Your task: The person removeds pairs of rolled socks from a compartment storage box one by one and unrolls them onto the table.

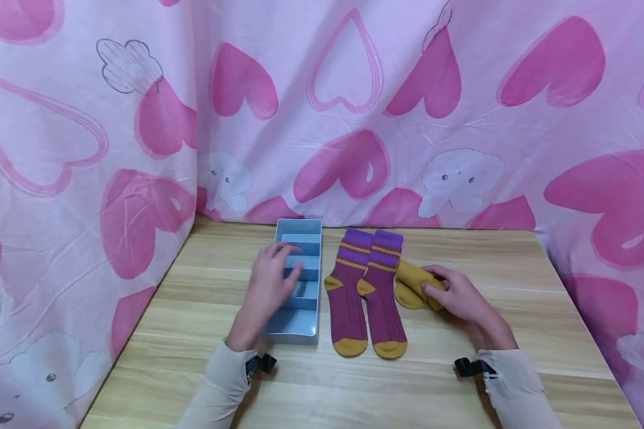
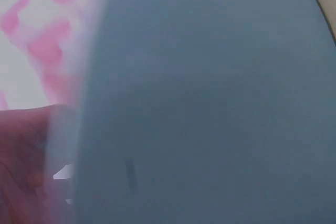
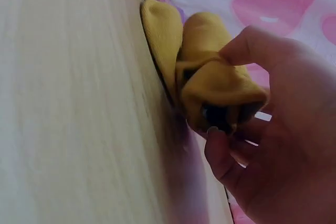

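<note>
Socks, mustard yellow, rolled into a bundle (image 1: 414, 286) on the wooden table (image 1: 461, 387), just right of a flat purple pair (image 1: 367, 292). We see the right hand (image 1: 461, 295) gripping the yellow bundle, thumb and fingers curled round it; the wrist view shows it pinched at the open end. We note the left hand (image 1: 268, 286) resting with relaxed fingers on the blue divided box (image 1: 300, 325), left of the purple pair. Heart-print cloth (image 1: 354, 119) behind.
</note>
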### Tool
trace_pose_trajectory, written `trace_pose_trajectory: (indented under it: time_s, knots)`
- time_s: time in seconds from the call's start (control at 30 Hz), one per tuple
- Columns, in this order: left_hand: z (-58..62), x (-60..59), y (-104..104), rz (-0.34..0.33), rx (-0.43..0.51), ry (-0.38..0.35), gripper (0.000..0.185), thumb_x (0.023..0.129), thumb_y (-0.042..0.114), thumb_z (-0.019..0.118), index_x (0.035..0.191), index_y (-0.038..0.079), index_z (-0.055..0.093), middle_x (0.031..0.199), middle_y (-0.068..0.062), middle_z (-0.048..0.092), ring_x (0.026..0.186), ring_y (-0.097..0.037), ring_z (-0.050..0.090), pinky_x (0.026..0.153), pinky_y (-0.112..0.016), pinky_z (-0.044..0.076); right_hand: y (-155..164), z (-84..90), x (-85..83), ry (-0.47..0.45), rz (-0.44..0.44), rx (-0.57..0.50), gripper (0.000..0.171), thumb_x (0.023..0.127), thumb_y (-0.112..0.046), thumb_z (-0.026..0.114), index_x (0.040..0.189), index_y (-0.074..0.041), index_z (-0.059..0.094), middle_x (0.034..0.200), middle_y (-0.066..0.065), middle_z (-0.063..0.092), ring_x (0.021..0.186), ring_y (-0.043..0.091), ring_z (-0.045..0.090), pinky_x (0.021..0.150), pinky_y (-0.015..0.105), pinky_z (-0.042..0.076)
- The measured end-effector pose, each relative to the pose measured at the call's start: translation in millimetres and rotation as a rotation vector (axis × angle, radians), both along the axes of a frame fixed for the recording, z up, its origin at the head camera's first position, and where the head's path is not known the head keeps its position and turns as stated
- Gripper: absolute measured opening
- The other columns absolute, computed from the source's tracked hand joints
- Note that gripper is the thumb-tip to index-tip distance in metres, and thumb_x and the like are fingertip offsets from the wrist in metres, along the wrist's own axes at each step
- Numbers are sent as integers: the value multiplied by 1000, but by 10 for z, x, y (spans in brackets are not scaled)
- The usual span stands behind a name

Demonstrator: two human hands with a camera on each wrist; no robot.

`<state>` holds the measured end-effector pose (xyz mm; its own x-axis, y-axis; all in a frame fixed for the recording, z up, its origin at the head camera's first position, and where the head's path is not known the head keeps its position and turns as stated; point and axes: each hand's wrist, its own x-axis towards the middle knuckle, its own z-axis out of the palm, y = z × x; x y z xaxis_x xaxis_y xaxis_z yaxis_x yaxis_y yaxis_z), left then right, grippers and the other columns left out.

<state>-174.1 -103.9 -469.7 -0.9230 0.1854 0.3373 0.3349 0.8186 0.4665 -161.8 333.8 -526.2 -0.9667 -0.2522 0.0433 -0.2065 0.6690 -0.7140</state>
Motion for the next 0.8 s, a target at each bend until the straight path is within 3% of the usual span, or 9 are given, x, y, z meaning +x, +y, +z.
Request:
trace_pose_trajectory:
  time_s: [0.2,0.37,0.6,0.8]
  knots:
    - [158,326,533,-282,-55,18,34,102,30,76,134,18,72,142,-6,69,136,-27,62,114,-49,55,2,39,-8,-16,-2,43,37,107,-18,67,140,-2,69,123,16,75,104,21,65,89,26,53]
    - [97,488,916,-466,-164,-14,42,105,39,70,143,21,65,142,0,68,134,-20,63,113,-41,55,-6,43,-34,41,-20,45,43,104,-13,70,144,-1,64,136,21,67,122,34,63,102,40,51]
    - [-163,496,1238,-570,-289,-73,46,108,43,65,148,21,62,145,1,67,136,-16,63,112,-38,55,-41,16,-47,115,-16,-12,29,100,-2,73,126,-13,70,131,14,71,127,35,64,113,61,48]
    - [-311,451,1456,-621,-326,-81,49,111,46,60,151,18,61,152,-2,64,142,-18,60,120,-37,51,-70,56,-2,156,-43,68,24,99,-15,79,123,-17,75,131,11,73,129,37,64,112,63,48]
